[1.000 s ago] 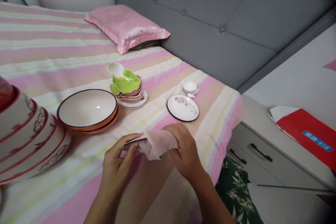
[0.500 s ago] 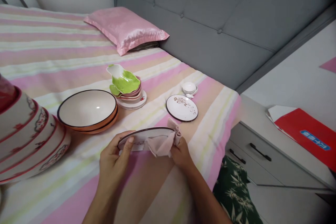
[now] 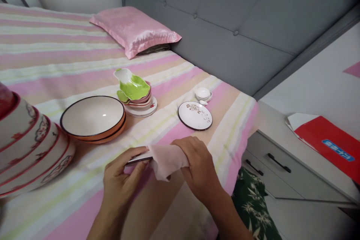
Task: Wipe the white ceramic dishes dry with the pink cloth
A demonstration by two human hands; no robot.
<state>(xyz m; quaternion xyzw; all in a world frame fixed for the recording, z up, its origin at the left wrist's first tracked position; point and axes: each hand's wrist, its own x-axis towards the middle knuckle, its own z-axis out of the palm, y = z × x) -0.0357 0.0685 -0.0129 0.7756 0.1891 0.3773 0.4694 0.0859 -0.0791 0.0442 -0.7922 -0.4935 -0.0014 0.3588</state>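
Note:
My left hand (image 3: 119,178) grips the left rim of a small white plate with a dark edge (image 3: 137,158), held nearly edge-on above the striped bedspread (image 3: 56,56). My right hand (image 3: 197,165) is closed round a pale pink cloth (image 3: 165,159) that lies folded over the plate's right side and hides most of it. Just beyond my hands a matching small patterned plate (image 3: 195,115) lies flat on the bed.
On the bed stand two stacked orange bowls (image 3: 94,118), a green leaf dish on small plates (image 3: 133,89), a tiny white dish (image 3: 203,93) and stacked patterned bowls (image 3: 30,150) at left. A pink pillow (image 3: 135,28) lies by the grey headboard (image 3: 239,18). A nightstand (image 3: 284,150) with a red box (image 3: 326,142) stands at right.
Half a second ago the plate was tipped up showing its face, with the cloth at its right rim. Now it is nearly edge-on again and my right hand has brought the cloth over its top.

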